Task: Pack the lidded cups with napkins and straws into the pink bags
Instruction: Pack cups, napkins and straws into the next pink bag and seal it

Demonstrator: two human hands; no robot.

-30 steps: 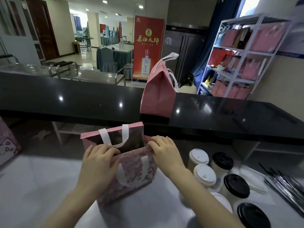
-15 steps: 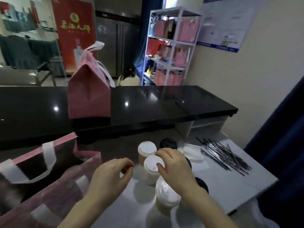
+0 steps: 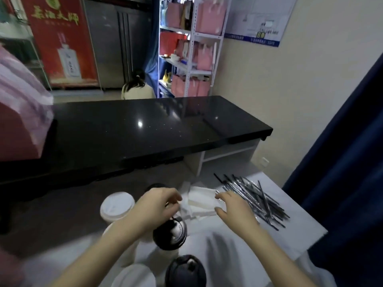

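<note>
Both hands have left the white-lidded cups and shifted right to the napkins [image 3: 202,200]; the view has swung right too, and the open near bag is out of frame. The napkins are a white folded stack on the white table [image 3: 290,230], between the cups and the straws [image 3: 255,197].

Left hand [image 3: 157,206]: fingers curled at the stack's left edge, on or just above it; too blurred to tell whether they pinch it. Right hand [image 3: 234,208]: fingers spread and straight over the stack's right edge, holding nothing.

The straws are a loose dark heap, just right of the right hand. The cups are clustered near the left arm:
- white-lidded cup [image 3: 117,206], left of the left hand
- black-lidded cup [image 3: 170,234], under the left wrist
- second black-lidded cup [image 3: 185,270], at the bottom edge
- second white lid [image 3: 134,276], beside it

A blurred pink bag [image 3: 20,112] stands on the glossy black counter [image 3: 155,129] at far left, well apart from the hands.

Beyond the counter:
- white shelf rack [image 3: 192,48] holding more pink bags
- red banner [image 3: 62,38]
- crouching person [image 3: 136,88]
- poster [image 3: 259,19] on the cream wall

A dark blue curtain [image 3: 352,162] hangs at right.
</note>
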